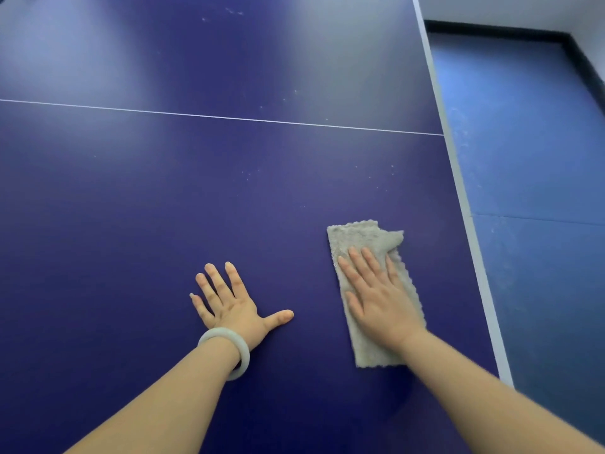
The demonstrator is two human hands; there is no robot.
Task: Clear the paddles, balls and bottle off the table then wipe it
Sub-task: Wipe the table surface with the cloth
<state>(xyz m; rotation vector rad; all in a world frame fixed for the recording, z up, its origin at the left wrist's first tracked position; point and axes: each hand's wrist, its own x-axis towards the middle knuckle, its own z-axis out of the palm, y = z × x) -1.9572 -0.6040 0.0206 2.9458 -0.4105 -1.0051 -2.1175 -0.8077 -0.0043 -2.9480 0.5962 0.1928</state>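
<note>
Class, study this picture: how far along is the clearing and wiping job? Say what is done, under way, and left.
Done: no paddles, balls or bottle show on the visible table. Under way: the right hand presses a grey cloth flat near the right edge; the left hand rests flat beside it. Left: pale specks farther up need wiping.

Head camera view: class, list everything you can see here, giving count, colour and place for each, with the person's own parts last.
table: one, dark blue with white lines, fills most of the view
cloth: one, grey, flat on the table near its right edge
floor: one, blue, right of the table
wall: one, white, top right
skirting: one, black, foot of the wall
bangle: one, pale, on the left wrist
left hand: one, flat on the table, fingers spread
right hand: one, flat, pressing the cloth
</note>
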